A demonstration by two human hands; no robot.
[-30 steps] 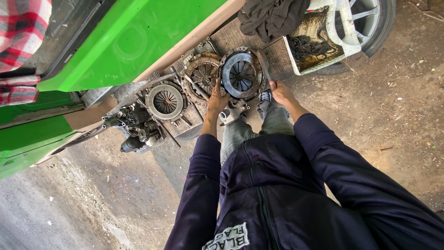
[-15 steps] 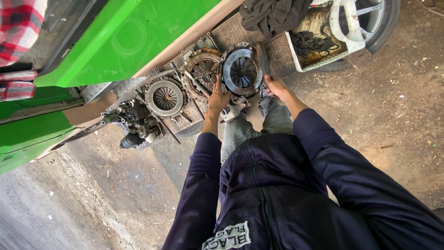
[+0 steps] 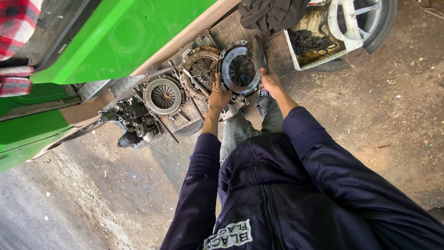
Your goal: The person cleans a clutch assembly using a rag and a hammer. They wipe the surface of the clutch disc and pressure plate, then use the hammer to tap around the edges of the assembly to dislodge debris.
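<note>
**Both hands on a round metal clutch plate above the ground**

The person's left hand (image 3: 218,96) and right hand (image 3: 271,82) hold a round metal clutch plate (image 3: 239,69) by its two opposite edges, each grip pinching the rim with fingers curled around it. The plate sits tilted, raised over a ribbed mat (image 3: 277,51) strewn with car parts. Just beside it lies a rusty disc (image 3: 202,69), and further left a second clutch plate (image 3: 163,94) and a dark lump of machinery (image 3: 132,125). A green car (image 3: 125,37) stands behind. The plate looks heavy and greasy; a slipping grip could probably drop it onto the feet or the rusty disc.
</note>
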